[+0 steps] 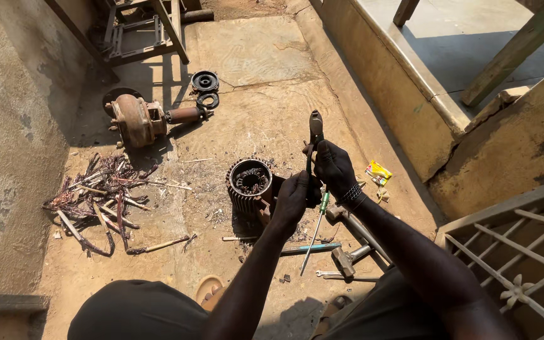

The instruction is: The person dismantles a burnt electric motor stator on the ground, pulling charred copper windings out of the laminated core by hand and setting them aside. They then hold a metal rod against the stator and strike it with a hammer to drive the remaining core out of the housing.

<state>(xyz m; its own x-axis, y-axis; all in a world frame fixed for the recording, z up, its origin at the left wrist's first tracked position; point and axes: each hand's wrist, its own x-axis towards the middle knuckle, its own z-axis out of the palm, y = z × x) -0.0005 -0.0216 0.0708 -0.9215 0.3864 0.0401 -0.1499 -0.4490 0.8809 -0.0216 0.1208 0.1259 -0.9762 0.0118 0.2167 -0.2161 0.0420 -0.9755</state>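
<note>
Left hand: fist closed around the lower handle end of the dark-jawed, green-handled metal pliers, just in front of my knees.

Right hand: wrapped tight on the same pliers higher up, near the pivot, beaded band on that wrist. So two hands, one tool.

Pliers: held upright over the ground, jaws pointing up and away from me. Can't tell if the jaws are apart.

Stator: one round, ribbed, rusty motor stator housing standing on the concrete just left of my left hand, bits of copper winding left inside.

Wire pile: one messy heap of stripped reddish copper windings well off to the left by the wall.

Motor parts: one rusty pump body with a shaft further back, plus two dark round end caps beside it.

Ground tools: one green-handled screwdriver, one steel hammer, one small flat spanner, all under my forearms.

Litter: one yellow crumpled wrapper to the right.
</note>
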